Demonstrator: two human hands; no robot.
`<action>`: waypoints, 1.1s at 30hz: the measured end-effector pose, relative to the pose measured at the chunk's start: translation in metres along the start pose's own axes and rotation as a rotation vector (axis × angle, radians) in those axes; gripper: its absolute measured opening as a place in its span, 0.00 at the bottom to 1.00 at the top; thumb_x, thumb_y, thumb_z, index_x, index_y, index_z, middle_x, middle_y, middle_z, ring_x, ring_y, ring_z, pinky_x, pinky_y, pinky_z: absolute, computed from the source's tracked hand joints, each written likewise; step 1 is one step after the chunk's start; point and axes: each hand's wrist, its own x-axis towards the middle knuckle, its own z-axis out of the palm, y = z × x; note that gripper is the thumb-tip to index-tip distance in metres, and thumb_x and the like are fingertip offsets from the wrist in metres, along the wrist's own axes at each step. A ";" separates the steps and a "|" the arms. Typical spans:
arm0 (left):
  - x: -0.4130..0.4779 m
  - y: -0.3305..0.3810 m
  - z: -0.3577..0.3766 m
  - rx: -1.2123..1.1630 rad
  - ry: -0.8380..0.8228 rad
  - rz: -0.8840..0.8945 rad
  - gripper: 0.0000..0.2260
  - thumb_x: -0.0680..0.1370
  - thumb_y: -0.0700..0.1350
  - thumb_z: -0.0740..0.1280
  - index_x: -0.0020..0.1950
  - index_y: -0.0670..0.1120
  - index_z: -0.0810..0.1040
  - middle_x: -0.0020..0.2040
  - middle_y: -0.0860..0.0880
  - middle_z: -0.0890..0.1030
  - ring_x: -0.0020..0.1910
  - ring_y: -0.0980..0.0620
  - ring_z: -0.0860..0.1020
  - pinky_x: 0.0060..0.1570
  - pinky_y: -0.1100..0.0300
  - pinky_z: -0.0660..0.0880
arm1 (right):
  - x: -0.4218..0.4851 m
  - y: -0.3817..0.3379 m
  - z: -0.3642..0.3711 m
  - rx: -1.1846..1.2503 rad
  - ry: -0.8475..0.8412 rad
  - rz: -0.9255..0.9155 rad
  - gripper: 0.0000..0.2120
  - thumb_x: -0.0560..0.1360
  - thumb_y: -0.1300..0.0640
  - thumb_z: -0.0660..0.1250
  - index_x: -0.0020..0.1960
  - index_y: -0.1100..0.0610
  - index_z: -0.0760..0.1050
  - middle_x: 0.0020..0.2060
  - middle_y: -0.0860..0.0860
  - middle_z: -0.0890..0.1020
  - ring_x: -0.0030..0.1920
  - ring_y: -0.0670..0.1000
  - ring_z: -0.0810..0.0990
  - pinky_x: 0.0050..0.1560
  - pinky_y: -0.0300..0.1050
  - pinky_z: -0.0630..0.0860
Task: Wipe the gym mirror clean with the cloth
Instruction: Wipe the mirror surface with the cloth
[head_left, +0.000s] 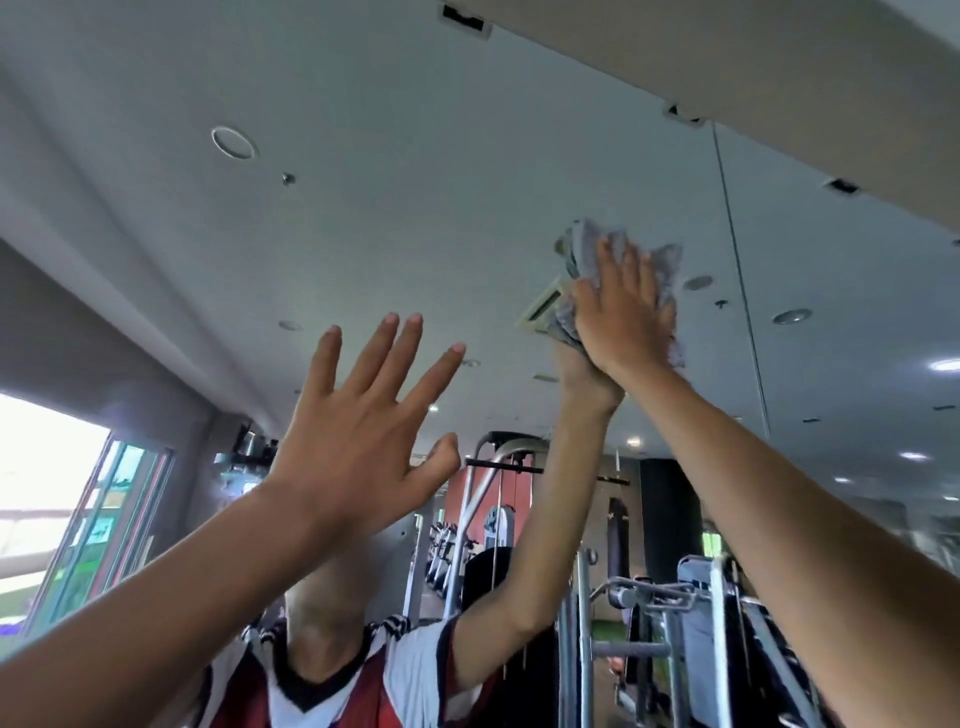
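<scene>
Large wall-mounted glass gym mirror (363, 234) across nearly the whole frame, reflecting weight machines (639, 597) along the bottom. Centre-left: left hand (353, 431) raised, fingers (363, 358) spread straight, holding nothing; cannot tell whether touching the glass. Upper right: right hand (628, 317) flat, fingers straight and close together, pressing a crumpled grey-white cloth (582, 244) against the mirror, high up. Likely to drop the cloth at this stretch, pinned only by palm pressure, not gripped. Could also leave fresh prints through the bare left palm landing on wiped glass.
</scene>
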 end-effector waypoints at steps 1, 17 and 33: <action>0.004 0.006 0.002 -0.011 -0.006 0.007 0.32 0.77 0.61 0.52 0.78 0.49 0.67 0.77 0.37 0.66 0.77 0.38 0.64 0.70 0.33 0.55 | -0.015 0.001 0.002 -0.016 -0.005 -0.161 0.27 0.84 0.44 0.45 0.81 0.45 0.46 0.81 0.45 0.46 0.80 0.48 0.42 0.77 0.58 0.42; 0.032 0.060 0.028 -0.034 0.041 -0.014 0.30 0.79 0.60 0.51 0.78 0.47 0.68 0.78 0.38 0.64 0.78 0.39 0.62 0.73 0.34 0.56 | -0.025 0.045 -0.003 0.026 0.050 -0.277 0.25 0.83 0.40 0.44 0.79 0.41 0.53 0.80 0.43 0.51 0.80 0.46 0.46 0.76 0.56 0.42; 0.014 0.071 0.032 -0.027 0.054 -0.071 0.30 0.81 0.60 0.48 0.79 0.47 0.64 0.80 0.40 0.61 0.79 0.40 0.58 0.75 0.37 0.52 | -0.104 0.109 -0.003 0.003 0.014 -0.449 0.27 0.82 0.46 0.46 0.80 0.47 0.53 0.80 0.48 0.53 0.80 0.48 0.48 0.77 0.51 0.39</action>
